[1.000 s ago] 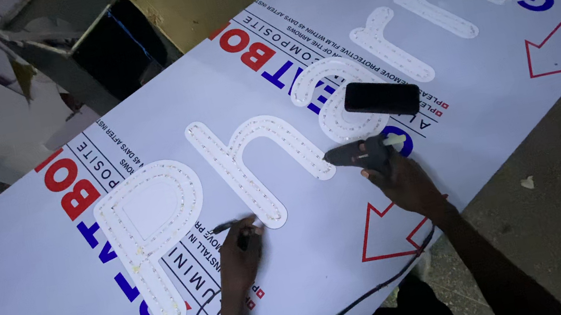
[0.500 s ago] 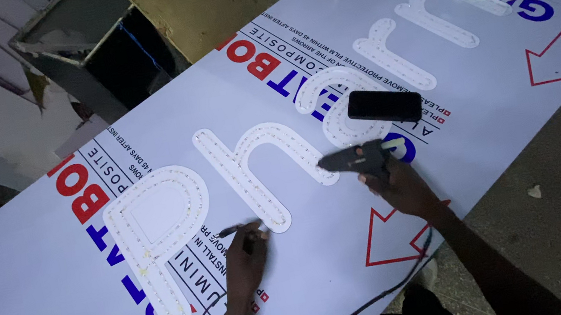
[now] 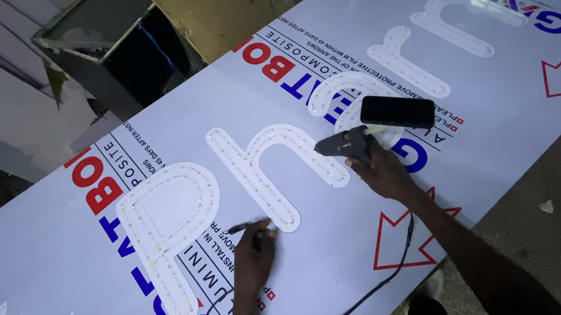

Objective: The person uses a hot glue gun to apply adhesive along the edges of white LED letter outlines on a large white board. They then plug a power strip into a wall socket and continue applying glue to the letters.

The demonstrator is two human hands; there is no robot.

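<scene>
The right hand (image 3: 379, 171) is gripping a grey glue gun (image 3: 347, 143), fingers clenched around its handle, the nozzle pointing left over the second cut-out letter (image 3: 261, 176) on the big white printed panel (image 3: 74, 294). A black cord (image 3: 366, 296) is trailing from the gun across the panel's near edge. The left hand (image 3: 255, 254) is pinching a thin dark stick (image 3: 243, 227), its tip lying just beside the foot of that same letter. A black phone (image 3: 397, 112) is lying flat on the panel just above the gun. Behind the panel, a dark open-topped box (image 3: 116, 56) is standing; what it is holding cannot be told.
</scene>
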